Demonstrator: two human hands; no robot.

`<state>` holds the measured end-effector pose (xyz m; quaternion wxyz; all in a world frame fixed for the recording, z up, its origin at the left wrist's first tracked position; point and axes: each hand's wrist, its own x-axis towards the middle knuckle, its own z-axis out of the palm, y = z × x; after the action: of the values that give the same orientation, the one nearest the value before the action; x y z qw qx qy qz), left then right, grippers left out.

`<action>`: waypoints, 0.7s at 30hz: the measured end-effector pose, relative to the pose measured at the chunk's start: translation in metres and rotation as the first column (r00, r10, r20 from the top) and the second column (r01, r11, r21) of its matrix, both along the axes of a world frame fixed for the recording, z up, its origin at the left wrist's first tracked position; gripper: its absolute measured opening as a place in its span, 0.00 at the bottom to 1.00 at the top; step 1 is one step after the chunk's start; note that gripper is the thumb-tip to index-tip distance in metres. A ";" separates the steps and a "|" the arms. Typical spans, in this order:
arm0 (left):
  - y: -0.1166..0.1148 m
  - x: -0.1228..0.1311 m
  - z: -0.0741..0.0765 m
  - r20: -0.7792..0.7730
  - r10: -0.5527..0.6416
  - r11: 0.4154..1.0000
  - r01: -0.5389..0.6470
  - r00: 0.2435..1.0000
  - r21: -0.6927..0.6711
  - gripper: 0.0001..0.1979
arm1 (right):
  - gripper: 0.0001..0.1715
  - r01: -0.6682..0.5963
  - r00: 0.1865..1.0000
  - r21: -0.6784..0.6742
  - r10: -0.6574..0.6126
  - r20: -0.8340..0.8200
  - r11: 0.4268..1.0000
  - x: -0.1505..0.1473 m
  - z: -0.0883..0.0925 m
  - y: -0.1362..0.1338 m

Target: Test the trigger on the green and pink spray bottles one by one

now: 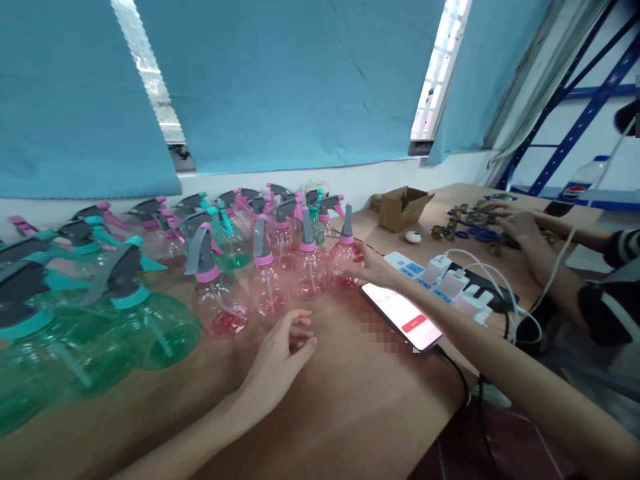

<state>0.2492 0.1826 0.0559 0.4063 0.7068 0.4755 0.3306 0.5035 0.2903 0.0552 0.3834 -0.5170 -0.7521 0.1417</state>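
Note:
My right hand (369,267) reaches across to a clear pink spray bottle (345,257) at the right end of the front row. Its fingers are wrapped around the side of the bottle, which stands upright on the table. Above the bare tabletop, my left hand (280,353) is loosely curled, thumb apart from the fingers, holding nothing. Nearest to it are pink spray bottles (270,293) with grey and pink heads. Larger green spray bottles (155,330) stand at the left. A lit phone (400,317) lies beneath my right forearm.
Behind the front row stand several more spray bottles (233,247). A power strip (413,270) with white chargers and cables lies right of the phone. Farther back are an open cardboard box (403,208) and a white mouse-like object (413,237). Another person's hands (520,227) handle small brass-coloured and blue pieces.

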 end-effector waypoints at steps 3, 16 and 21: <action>-0.001 -0.002 0.001 0.004 0.005 1.000 -0.005 1.000 -0.001 0.13 | 0.44 0.001 1.000 0.006 -0.001 0.006 1.000 0.000 -0.001 0.002; -0.034 -0.067 0.018 -0.073 0.128 0.990 -0.123 0.989 0.062 0.11 | 0.29 0.095 0.995 0.232 -0.102 0.018 0.968 -0.075 0.019 -0.102; -0.057 -0.119 0.019 -0.079 0.221 0.974 -0.215 0.972 0.074 0.10 | 0.14 -0.352 0.930 0.076 0.340 0.137 0.933 -0.165 0.022 -0.132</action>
<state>0.1302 0.1254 0.0749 0.3233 0.6768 0.5563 0.3577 0.3384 0.1582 0.0773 0.3311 -0.3643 -0.8595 0.1379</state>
